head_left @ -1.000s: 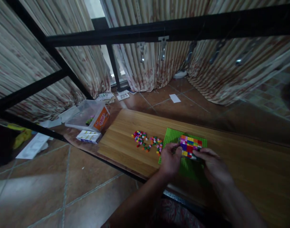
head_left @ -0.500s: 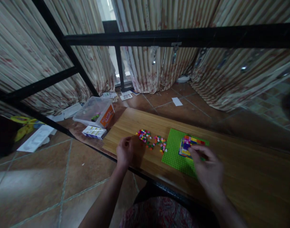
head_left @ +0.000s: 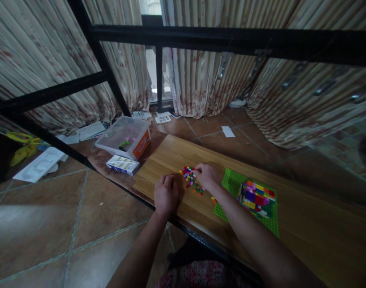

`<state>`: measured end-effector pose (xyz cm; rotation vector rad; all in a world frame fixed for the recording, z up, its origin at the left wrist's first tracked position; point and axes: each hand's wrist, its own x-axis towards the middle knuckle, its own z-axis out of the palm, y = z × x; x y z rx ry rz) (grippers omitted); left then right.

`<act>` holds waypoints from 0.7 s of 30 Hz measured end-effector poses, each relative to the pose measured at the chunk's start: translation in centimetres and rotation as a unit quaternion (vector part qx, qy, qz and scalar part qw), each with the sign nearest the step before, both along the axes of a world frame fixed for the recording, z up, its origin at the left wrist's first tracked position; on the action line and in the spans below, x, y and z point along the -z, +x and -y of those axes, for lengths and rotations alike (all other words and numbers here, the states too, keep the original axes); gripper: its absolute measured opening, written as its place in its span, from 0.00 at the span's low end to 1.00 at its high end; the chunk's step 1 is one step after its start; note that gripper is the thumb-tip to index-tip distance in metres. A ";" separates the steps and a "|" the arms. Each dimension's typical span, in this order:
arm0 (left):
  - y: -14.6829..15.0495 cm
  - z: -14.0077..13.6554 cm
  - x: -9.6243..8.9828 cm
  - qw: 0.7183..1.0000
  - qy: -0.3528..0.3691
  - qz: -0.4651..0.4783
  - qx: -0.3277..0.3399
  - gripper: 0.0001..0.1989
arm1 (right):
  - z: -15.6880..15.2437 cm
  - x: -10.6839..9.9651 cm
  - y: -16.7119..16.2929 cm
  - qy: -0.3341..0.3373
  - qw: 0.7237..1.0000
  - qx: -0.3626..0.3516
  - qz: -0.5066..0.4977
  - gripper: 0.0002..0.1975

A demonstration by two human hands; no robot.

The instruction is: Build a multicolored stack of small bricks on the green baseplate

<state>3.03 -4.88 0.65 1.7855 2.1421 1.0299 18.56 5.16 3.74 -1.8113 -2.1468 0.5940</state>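
A loose pile of small coloured toy bricks lies on the wooden tabletop. My right hand reaches over to the pile's right side, its thumb and fingertips pinched together there; what they grip is too small to make out. Curled closed, my left hand rests on the tabletop just left of the bricks, and its inside is hidden. On the right a green baseplate carries a layered, many-coloured brick build. My right forearm crosses in front of the plate's near left part and hides some of it.
Left of the tabletop stand a clear plastic bin with a few bricks inside and a white-and-blue box. A black metal frame runs across in front of striped curtains. Papers lie on the tiled floor.
My right hand has moved left from the brick build to the loose bricks. My left hand stays curled near the pile. The view has shifted slightly, and more of the build shows.
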 end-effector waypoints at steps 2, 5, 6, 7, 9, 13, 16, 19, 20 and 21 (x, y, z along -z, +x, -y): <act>0.0 0.0 0.1 1.000 0.007 -0.005 0.002 0.10 | -0.1 0.0 0.1 -0.016 1.000 -0.003 0.006 0.09; 0.0 -0.1 0.4 1.000 0.015 -0.017 -0.004 0.09 | 0.2 -0.1 0.7 -0.049 0.999 -0.013 -0.007 0.09; 0.0 -0.1 0.5 1.000 0.016 -0.021 -0.005 0.09 | 0.3 -0.2 0.9 -0.059 0.998 -0.023 -0.015 0.10; 0.0 -0.1 0.6 1.000 0.017 -0.025 -0.005 0.09 | 0.5 -0.2 1.1 -0.066 0.997 -0.034 -0.024 0.10; -0.1 -0.2 0.6 0.999 0.019 -0.030 -0.004 0.09 | 1.0 -0.3 1.5 -0.071 0.995 -0.059 -0.035 0.11; -0.2 -0.2 0.6 0.999 0.028 -0.037 -0.003 0.09 | 2.5 -0.6 1.7 -0.045 0.995 -0.087 -0.001 0.08; -0.2 -0.3 0.7 0.999 0.033 -0.038 -0.005 0.09 | 4.0 -0.6 1.7 0.000 0.994 -0.095 0.054 0.07; -0.2 -0.3 0.8 0.999 0.039 -0.036 -0.006 0.09 | 5.4 -0.5 1.6 0.043 0.990 -0.097 0.096 0.08; -0.2 -0.3 0.8 0.999 0.041 -0.034 -0.005 0.09 | 5.8 -0.4 1.6 0.053 0.988 -0.096 0.105 0.08; -0.3 -0.4 0.8 0.999 0.042 -0.032 -0.005 0.09 | 6.1 -0.3 1.6 0.060 0.987 -0.094 0.113 0.07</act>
